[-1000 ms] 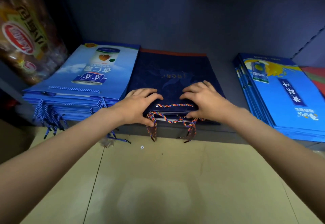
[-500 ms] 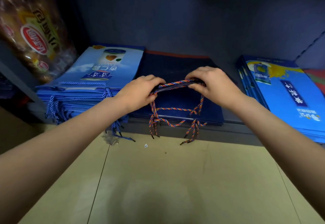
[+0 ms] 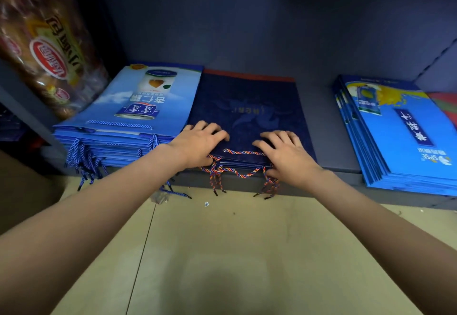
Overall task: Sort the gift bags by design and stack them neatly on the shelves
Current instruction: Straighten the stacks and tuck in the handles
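Shelf (image 3: 331, 126), left to right: light-blue gift bag stack (image 3: 138, 116) at 10 o'clock; navy gift bag stack (image 3: 247, 106) at centre, its tricolour rope handles (image 3: 232, 173) hanging over the front edge; bright-blue gift bag stack (image 3: 405, 136) at 2 o'clock. Left hand (image 3: 197, 145) and right hand (image 3: 286, 153) rest on the navy stack's near end, fingers spread and slightly curled, pressing the top bag.

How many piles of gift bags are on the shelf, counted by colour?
Light blue paper gift bag pile with can picture: 1
Dark navy paper gift bag pile with striped rope handles: 1
Bright blue paper gift bag pile with yellow splash: 1
Total: 3
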`<state>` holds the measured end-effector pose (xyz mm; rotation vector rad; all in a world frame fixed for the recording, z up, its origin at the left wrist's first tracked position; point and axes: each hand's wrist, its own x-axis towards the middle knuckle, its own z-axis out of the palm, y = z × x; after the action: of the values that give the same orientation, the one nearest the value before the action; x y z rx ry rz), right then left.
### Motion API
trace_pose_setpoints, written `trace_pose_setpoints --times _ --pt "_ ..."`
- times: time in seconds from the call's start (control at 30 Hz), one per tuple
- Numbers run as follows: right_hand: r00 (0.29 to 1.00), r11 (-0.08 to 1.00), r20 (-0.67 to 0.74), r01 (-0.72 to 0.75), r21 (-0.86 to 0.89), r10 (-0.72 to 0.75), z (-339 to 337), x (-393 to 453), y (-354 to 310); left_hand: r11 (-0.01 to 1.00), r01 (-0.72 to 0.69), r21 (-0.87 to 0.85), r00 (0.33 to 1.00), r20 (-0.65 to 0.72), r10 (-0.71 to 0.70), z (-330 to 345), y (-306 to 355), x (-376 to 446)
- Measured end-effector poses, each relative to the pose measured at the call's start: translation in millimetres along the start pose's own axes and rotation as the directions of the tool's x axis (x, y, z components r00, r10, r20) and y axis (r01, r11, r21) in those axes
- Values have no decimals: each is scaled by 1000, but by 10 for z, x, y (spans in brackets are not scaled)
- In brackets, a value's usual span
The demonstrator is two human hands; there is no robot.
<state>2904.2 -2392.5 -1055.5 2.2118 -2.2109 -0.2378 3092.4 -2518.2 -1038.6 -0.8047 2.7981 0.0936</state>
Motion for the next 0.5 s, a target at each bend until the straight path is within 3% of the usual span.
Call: trace_pose_setpoints --times 0.13,0.3,0.5 --pt "999 1000 -29 13 6 -13 -214 42 71 999 19 -44 1000 14 -18 -21 -1 20" --pt "977 985 -202 -41 169 75 -473 126 152 999 31 32 998 -58 -29 -104 -4 61" --pt "921 989 -389 36 142 22 -580 163 170 997 58 -45 993 -99 -62 -230 1 63"
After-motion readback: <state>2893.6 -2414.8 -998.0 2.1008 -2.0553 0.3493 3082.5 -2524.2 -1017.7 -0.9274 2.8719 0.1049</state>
